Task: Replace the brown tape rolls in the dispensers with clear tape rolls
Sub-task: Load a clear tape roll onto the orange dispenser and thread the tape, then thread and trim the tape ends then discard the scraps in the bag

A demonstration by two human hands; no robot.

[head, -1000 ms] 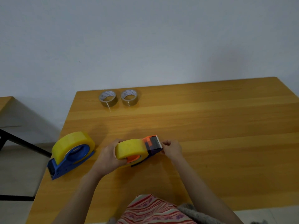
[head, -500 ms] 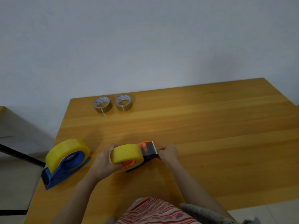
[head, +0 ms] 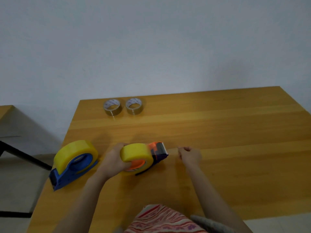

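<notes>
The fingertips (head: 180, 150) of the right hand (head: 190, 154) are curled and pressed together, and a pale strip of tape (head: 172, 149) appears to be pinched between them, drawn out toward three o'clock from the toothed end of the orange dispenser (head: 156, 149). The strip is faint, so its exact end cannot be made out. The fingers of the left hand (head: 114, 161) are wrapped round the nine-o'clock side of the yellow roll (head: 135, 153), which is seated on the dispenser's hub and held down against the table (head: 235, 132). At nine o'clock from this pair, well apart, a blue dispenser (head: 74, 172) is seen already loaded with a second yellow roll (head: 74, 153). At twelve o'clock, near the far edge, a small brownish roll (head: 112, 107) and a second small roll (head: 134, 105) are laid flat just beside each other. The thick yellow rolls are judged to be the clear tape, so threading is taken to be the step in hand. The roll itself is expected to be stiff and fairly heavy and is best gripped across its broad outer face. The free strip is thin, limp and sticky on one side — it should be taken by its very end, kept taut and level, or it will likely fold onto itself or cling to the fingers. The serrated blade is best avoided.
</notes>
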